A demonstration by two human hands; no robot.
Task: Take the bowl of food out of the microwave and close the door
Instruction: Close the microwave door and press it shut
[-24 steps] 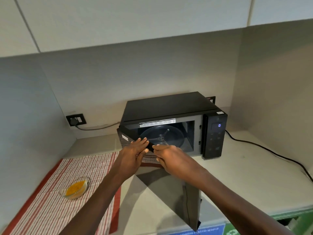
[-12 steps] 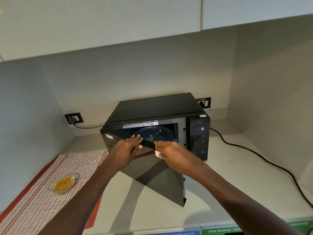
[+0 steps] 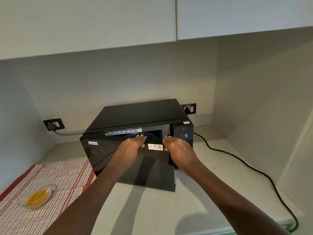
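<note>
While the door (image 3: 128, 160) hangs part open, hinged at the left, your left hand (image 3: 130, 148) and right hand (image 3: 179, 150) lie flat and open on its top edge, gripping nothing. Push away toward the microwave (image 3: 140, 116). The bowl of food (image 3: 36, 198) sits near left on the striped cloth (image 3: 64, 173), clear of the swing.

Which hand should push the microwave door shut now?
Probably the left hand: it lies flat against the door, which is still ajar. The right hand sits at the door's free edge.
</note>
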